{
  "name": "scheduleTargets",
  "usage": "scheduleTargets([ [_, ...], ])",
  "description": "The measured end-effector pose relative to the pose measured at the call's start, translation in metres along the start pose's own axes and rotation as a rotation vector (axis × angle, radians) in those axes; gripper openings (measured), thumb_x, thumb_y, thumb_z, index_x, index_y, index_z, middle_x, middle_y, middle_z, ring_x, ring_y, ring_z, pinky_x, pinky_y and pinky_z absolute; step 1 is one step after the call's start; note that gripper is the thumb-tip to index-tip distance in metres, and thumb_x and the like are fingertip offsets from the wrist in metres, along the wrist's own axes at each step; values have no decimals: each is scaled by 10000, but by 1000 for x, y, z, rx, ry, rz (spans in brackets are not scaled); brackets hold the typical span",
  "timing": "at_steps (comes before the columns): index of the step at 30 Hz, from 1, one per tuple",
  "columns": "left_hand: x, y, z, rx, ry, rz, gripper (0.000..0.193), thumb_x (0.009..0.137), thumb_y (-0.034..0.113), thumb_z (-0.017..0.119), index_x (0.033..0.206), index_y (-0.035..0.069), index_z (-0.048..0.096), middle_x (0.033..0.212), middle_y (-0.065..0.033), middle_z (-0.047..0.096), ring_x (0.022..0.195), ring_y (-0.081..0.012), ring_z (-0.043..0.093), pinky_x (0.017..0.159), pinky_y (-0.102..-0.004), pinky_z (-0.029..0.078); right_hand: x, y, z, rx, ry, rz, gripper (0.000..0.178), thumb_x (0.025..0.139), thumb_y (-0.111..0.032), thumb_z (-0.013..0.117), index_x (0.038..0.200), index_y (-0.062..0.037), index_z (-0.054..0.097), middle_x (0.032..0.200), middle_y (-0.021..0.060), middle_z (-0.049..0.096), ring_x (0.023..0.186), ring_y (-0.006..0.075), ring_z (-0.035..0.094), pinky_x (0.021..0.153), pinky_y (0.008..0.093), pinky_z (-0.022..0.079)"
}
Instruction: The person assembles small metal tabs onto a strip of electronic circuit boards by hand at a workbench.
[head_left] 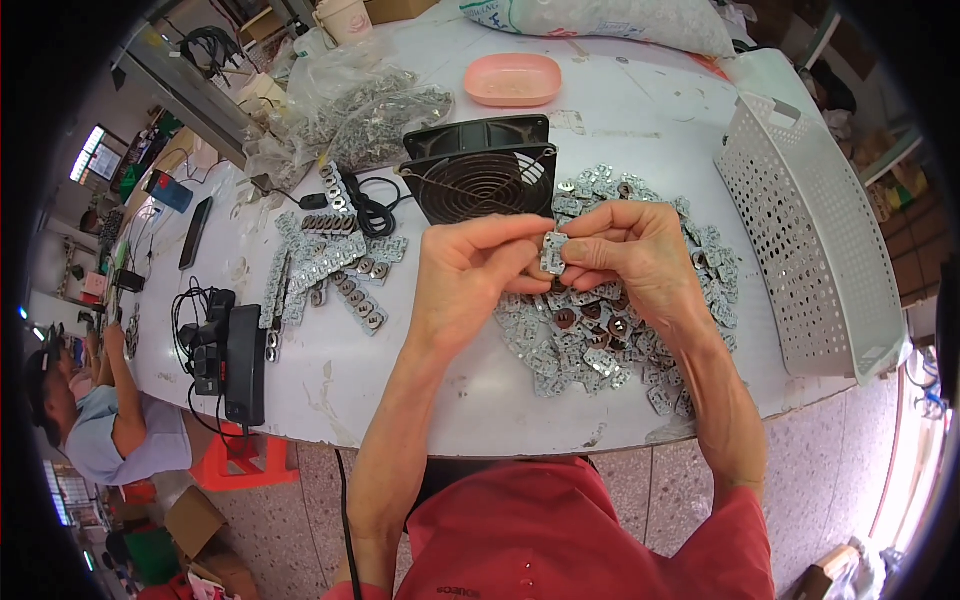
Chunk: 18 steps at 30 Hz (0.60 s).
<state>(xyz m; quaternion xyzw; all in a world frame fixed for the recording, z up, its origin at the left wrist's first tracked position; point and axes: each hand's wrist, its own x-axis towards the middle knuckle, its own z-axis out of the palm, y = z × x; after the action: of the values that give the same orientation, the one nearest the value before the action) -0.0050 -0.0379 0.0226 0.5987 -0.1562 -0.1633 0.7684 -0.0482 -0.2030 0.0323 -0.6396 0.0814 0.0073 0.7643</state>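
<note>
My left hand (pixel 472 268) and my right hand (pixel 640 258) meet over the middle of the table, both closed on one small silvery metal plate with holes (pixel 553 254). It is held upright between the thumbs and fingertips. Below and around my right hand spreads a loose pile of similar metal plates (pixel 560 345), several showing round brown parts. To the left of my left hand lie rows of metal pieces (pixel 325 262), some with brown round parts set in line. Some fingers are partly hidden behind the plate.
A black fan (pixel 480 170) with a wire guard stands just beyond my hands. A white perforated basket (pixel 810 240) stands at right, a pink tray (pixel 512 80) and bags of metal parts (pixel 370 115) farther back. A black power strip (pixel 243 365) lies left. Another person (pixel 110 420) works at far left.
</note>
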Motion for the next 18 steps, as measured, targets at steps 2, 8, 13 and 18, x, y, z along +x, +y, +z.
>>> scheduleTargets([
  [2, 0, -3, -2, 89, -45, 59, 182, 802, -69, 556, 965, -59, 638, 754, -93, 635, 677, -135, 627, 606, -246, 562, 1, 1, -1, -3, -14, 1, 122, 730, 2, 669, 833, 62, 642, 709, 113, 639, 578, 136, 622, 541, 213, 527],
  [8, 7, -8, -20, 162, -86, 106, 162, 790, -80, 577, 934, -61, 646, 796, -124, 653, 659, -171, 645, 597, -265, 570, 12, 1, 7, -40, -52, 47, 115, 730, 0, 671, 823, 61, 640, 708, 113, 638, 565, 128, 615, 529, 207, 519],
  [13, 12, -10, -26, 132, -53, 106, 148, 784, -79, 572, 911, -69, 647, 761, -118, 648, 648, -163, 640, 589, -255, 562, 22, 2, 13, -56, -71, 67, 112, 731, 0, 672, 819, 60, 638, 708, 113, 638, 560, 123, 609, 524, 206, 513],
  [18, 13, -10, -26, 116, -33, 69, 144, 785, -74, 562, 901, -72, 648, 745, -111, 642, 640, -148, 633, 582, -246, 554, 25, 3, 13, -69, -58, 63, 114, 735, 8, 663, 828, 66, 631, 717, 126, 640, 572, 131, 617, 534, 213, 521],
])
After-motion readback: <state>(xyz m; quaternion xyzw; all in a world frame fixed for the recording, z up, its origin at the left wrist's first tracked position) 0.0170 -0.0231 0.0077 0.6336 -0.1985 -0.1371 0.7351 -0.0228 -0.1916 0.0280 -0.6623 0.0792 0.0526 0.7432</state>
